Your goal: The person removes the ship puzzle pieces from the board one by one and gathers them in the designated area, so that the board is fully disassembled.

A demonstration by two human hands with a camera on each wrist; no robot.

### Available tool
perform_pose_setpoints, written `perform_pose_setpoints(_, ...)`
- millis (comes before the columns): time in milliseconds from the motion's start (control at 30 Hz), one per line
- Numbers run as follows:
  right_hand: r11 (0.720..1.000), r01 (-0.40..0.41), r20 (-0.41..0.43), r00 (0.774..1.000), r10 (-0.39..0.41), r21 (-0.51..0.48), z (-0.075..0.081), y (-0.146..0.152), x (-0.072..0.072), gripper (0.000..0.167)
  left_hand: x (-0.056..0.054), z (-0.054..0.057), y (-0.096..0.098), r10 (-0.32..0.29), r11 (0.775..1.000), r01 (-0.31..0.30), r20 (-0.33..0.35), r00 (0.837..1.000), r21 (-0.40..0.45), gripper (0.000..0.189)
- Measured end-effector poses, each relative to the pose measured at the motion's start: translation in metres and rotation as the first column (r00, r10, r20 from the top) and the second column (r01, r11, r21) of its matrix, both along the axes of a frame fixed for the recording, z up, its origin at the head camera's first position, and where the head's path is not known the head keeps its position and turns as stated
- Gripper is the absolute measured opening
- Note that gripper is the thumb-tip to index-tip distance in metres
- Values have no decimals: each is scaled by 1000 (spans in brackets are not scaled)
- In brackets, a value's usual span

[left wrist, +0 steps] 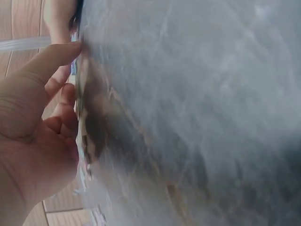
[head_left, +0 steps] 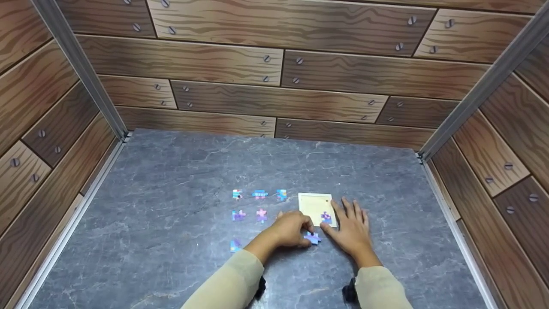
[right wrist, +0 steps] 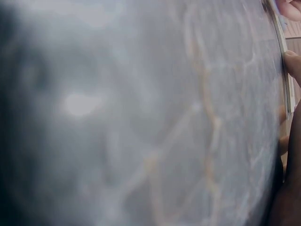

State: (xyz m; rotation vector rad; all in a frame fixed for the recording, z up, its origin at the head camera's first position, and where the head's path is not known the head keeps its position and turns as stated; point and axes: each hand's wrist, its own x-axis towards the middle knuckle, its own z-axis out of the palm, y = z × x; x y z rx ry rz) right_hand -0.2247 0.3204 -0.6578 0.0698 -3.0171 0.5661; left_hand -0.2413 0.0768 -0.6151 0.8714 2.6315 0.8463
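In the head view, my left hand [head_left: 288, 230] pinches a blue-purple jigsaw puzzle piece [head_left: 314, 238] between thumb and forefinger, low over the table just below a pale yellow puzzle tray [head_left: 311, 206]. A pink, purple and blue piece [head_left: 326, 217] lies in the tray's lower right corner. My right hand [head_left: 352, 231] is spread flat along the tray's right side, its thumb touching the lower right corner. The left wrist view shows the left hand [left wrist: 42, 108] near the tabletop, the piece mostly hidden. Only part of the right hand [right wrist: 292, 66] appears in the right wrist view.
Left of the tray lie loose puzzle pieces: a top row with a blue-pink piece [head_left: 260, 194], a middle row with a pink piece [head_left: 261, 215], and a blue-purple piece [head_left: 235, 246] nearer me. Wood-patterned walls [head_left: 274, 64] enclose the grey marbled table [head_left: 171, 193] at back and sides.
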Motion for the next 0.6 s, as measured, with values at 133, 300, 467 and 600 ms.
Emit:
perform_pose_setpoints(133, 1000, 2, -3, 1000, -2, 0, 0, 0, 0, 90, 0, 4, -7, 8, 1000, -8, 1, 1000, 14, 27)
perform_pose_setpoints(300, 1000, -2, -6, 1000, 2, 6, 0, -4, -1, 90, 4, 12, -27, 9, 1000, -11, -87, 996, -23, 33)
perform_pose_setpoints(467, 1000, 0, 2, 1000, 0, 8, 0, -2, 0, 91, 16, 18, -57, 10, 998, -18, -126, 992, -59, 33)
perform_pose_setpoints(600, 1000, -2, 6, 1000, 2, 10, 0, 0, -1, 91, 26, 17, -83, 26, 998, -33, -129, 991, -57, 31)
